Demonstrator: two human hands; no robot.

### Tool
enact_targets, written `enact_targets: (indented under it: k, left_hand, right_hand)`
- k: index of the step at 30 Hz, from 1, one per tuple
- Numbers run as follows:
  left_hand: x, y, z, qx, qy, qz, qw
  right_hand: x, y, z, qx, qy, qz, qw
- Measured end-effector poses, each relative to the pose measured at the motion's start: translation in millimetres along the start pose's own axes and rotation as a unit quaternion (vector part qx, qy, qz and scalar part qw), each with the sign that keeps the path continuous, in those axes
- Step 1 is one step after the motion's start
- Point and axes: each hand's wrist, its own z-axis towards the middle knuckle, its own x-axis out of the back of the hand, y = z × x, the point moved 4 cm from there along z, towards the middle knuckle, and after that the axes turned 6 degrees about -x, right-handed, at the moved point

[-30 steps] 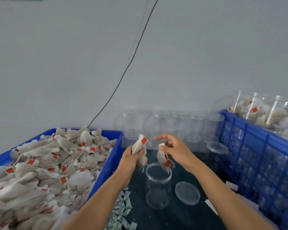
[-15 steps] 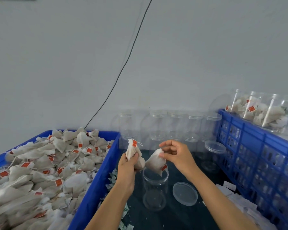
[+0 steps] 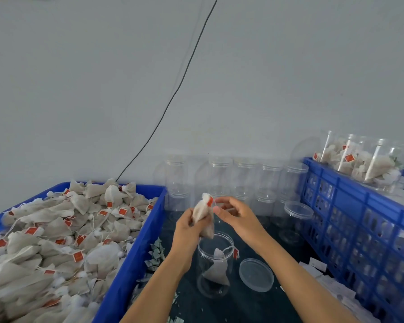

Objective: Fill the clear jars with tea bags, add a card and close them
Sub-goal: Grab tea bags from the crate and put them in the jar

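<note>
Since the open jar (image 3: 215, 264), lower centre w/ one bag in it, sits btwn the arms, left hand (image 3: 186, 231) grips spare tea bags (image 3: 203, 215) right above its mouth, right hand (image 3: 237, 214) w/ loosely spread fingers reaching for their top, lid (image 3: 256, 275) parked beside on the bench (image 3: 243, 306).

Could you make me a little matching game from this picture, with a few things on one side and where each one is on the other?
Things:
1. tea bag with its tag over the rim
2. clear lid
3. tea bags in a bunch
4. filled jars

Places:
A. on top of the right blue crate
B. in the left hand
C. inside the open jar
D. flat on the table

Pairs: 1-C, 2-D, 3-B, 4-A
</note>
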Motion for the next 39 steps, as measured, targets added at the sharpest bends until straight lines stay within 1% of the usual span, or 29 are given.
enact_targets:
  k: [3,5,7,10,12,13,15,17,19,21,23,25,27,28,29,31,33,35,37,39]
  left_hand:
    - [-9.0,0.0,0.2,-0.029,-0.037,0.080,0.996]
    - [-11.1,0.0,-0.9,-0.047,-0.047,0.107,0.992]
    - [-9.1,-2.7,-1.7,-0.049,-0.054,0.117,0.990]
    - [-0.6,-8.7,-1.8,-0.034,-0.044,0.145,0.988]
    - [6.7,-10.5,-1.0,-0.029,-0.020,0.139,0.990]
    - [9.3,-10.1,-1.1,-0.034,-0.010,0.123,0.992]
    - [12.2,-8.5,-1.0,-0.043,0.011,0.085,0.995]
    - [13.9,-6.6,-0.9,-0.045,0.030,0.065,0.996]
    - [16.0,-5.8,-0.5,-0.054,0.046,0.059,0.996]
    - [19.6,-4.5,0.4,-0.069,0.066,0.059,0.994]
    - [21.4,-2.1,1.1,-0.082,0.075,0.060,0.992]
    - [19.4,0.1,1.0,-0.093,0.064,0.064,0.992]
    - [14.0,2.8,0.0,-0.109,0.034,0.075,0.991]
    - [10.6,4.1,-0.8,-0.117,0.014,0.085,0.989]
    - [6.2,4.9,-1.2,-0.123,-0.008,0.098,0.988]
    - [-1.8,5.1,-2.4,-0.129,-0.047,0.130,0.982]
    - [-6.6,4.5,-3.3,-0.123,-0.068,0.140,0.980]
    - [-5.2,4.6,-3.3,-0.115,-0.067,0.145,0.980]
    - [0.2,5.4,-2.0,-0.118,-0.054,0.196,0.972]
    - [4.0,6.5,-1.0,-0.124,-0.043,0.248,0.960]
  right_hand:
    - [-5.6,-6.4,7.7,0.014,0.032,-0.019,0.999]
    - [-6.6,-7.0,10.1,0.020,0.064,-0.032,0.997]
    - [-3.2,-5.8,9.8,0.024,0.114,-0.031,0.993]
    - [11.3,-6.0,5.8,0.040,0.217,0.014,0.975]
    - [20.0,-3.2,5.6,0.037,0.244,0.042,0.968]
    - [21.7,-1.2,5.9,0.028,0.237,0.041,0.970]
    - [17.5,5.2,7.5,-0.004,0.178,0.016,0.984]
    - [8.7,13.8,7.1,-0.035,0.112,-0.051,0.992]
    - [2.3,23.7,4.9,-0.053,0.065,-0.125,0.989]
    - [-1.6,30.2,3.0,-0.050,0.037,-0.185,0.981]
    - [-2.6,29.7,2.3,-0.032,0.039,-0.210,0.976]
    - [-1.8,24.1,2.5,-0.018,0.052,-0.173,0.983]
    - [-4.8,18.2,3.1,-0.029,0.022,-0.082,0.996]
    - [-7.4,16.4,3.3,-0.036,0.001,-0.063,0.997]
    - [-10.1,15.9,3.3,-0.041,-0.014,-0.070,0.997]
    - [-12.1,18.2,4.5,-0.042,-0.010,-0.096,0.994]
    - [-8.2,19.9,6.0,-0.038,0.028,-0.097,0.994]
    - [-1.8,22.0,5.9,-0.037,0.066,-0.080,0.994]
    - [3.5,24.8,4.5,-0.038,0.089,-0.061,0.993]
    - [4.9,27.7,2.9,-0.035,0.086,-0.059,0.994]
